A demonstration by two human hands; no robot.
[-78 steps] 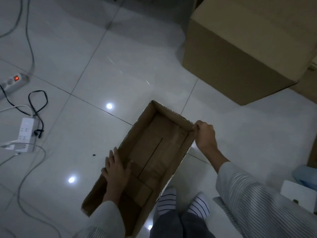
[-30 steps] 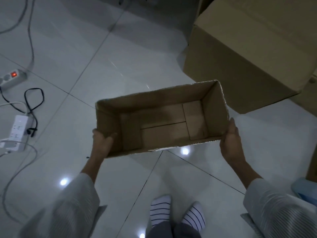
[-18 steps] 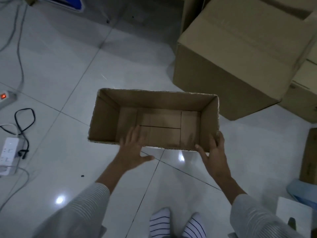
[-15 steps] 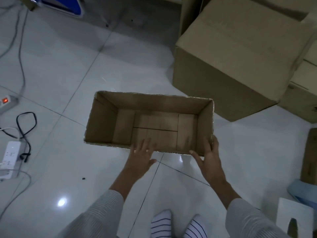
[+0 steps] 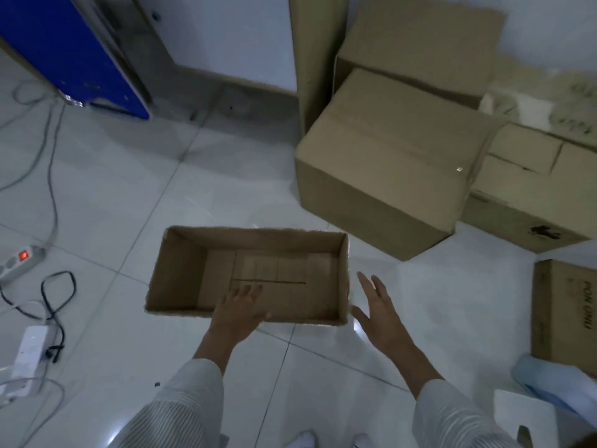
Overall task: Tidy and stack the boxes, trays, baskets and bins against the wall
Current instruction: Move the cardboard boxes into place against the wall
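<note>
White tile floor, dim light, wall at the top. Head view only.

Open box sits on the floor mid-frame, mouth up, nothing inside but its bottom flaps. Left hand lies over the near wall, fingers straight and reaching into the box, not gripping. Right hand is just beside the right end wall, fingers spread, apart from the cardboard, holding nothing.

Big closed box sits behind and right of it, near but not touching. More boxes further right against the wall, another carton at the right edge. Power strips and cables on the left. Blue panel top left.
</note>
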